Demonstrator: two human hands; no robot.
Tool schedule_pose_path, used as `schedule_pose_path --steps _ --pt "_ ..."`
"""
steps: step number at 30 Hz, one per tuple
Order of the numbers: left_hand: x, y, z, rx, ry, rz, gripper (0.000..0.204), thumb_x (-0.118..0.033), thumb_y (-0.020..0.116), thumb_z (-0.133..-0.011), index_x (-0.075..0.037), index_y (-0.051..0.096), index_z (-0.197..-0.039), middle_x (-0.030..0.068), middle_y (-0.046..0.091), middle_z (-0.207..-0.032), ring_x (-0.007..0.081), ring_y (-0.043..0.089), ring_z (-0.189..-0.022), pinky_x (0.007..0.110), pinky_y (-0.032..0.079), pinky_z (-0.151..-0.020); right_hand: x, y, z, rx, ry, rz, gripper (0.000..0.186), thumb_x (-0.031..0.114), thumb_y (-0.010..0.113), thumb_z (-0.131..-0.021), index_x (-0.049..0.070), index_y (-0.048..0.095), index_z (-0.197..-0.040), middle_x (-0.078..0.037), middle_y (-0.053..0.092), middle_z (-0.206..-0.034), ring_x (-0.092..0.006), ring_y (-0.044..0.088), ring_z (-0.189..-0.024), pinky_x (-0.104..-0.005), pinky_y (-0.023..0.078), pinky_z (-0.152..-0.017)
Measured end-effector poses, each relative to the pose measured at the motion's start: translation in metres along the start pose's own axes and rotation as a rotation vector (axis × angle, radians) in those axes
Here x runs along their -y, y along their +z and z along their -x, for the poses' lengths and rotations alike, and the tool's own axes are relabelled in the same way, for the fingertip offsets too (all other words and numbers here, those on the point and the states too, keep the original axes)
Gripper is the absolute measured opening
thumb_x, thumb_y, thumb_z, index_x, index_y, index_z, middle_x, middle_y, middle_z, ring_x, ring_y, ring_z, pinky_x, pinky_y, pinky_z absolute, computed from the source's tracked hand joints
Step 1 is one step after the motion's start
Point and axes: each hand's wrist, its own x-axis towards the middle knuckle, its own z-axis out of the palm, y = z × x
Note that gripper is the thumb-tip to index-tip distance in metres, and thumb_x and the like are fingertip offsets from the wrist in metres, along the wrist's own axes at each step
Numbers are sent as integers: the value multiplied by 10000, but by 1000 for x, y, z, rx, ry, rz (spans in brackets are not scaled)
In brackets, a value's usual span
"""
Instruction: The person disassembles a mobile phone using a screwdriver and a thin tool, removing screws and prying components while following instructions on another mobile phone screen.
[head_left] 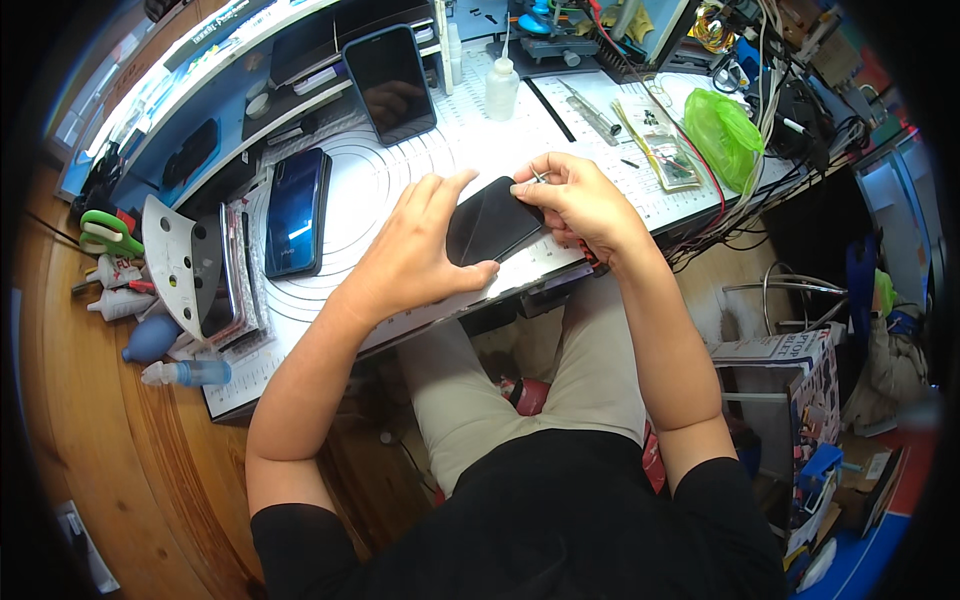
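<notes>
A black phone (485, 225) lies at the front edge of the white work mat (380, 250), with a thin line across its dark screen. My left hand (435, 240) is curved round its left side, fingers bent over the top edge and thumb at the lower edge. My right hand (565, 205) is closed in a pinch on a small thin metal tool (540, 178) at the phone's upper right corner; the tool's tip is too small to make out.
Two other phones (388, 85) (295, 210), a white bottle (501, 90), tweezers (600, 115) and a green bag (720, 140) lie around. A holder (165, 260), blue air blower (150, 340) and scissors (105, 235) crowd the left; cables (770, 120) run along the right.
</notes>
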Motion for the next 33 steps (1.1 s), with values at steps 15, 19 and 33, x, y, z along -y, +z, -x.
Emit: schedule_pose_path --steps 15,19,33 --pt "13 -26 -3 -51 -204 350 469 -246 755 -854 10 681 -1240 158 774 -943 164 698 -777 294 554 -747 8 -4 3 -47 -177 -238 278 153 644 -992 -61 640 -1169 -110 691 -946 -64 509 -628 -204 369 -479" --pt "8 -33 -4 -34 -235 370 299 -153 699 -938 19 710 -1182 104 770 -969 110 695 -885 272 547 -839 -7 -6 30 -135 -260 -283 349 93 625 -997 -99 612 -1288 -110 672 -928 -107 589 -748 -242 472 -626" --pt "12 -32 -2 -134 -208 276 241 -178 686 -983 51 750 -1023 84 735 -773 76 633 -713 260 500 -649 -116 4 129 297 -41 -356 178 -123 609 -965 -74 623 -1136 -181 685 -1156 -178 697 -964 -320 578 -874"
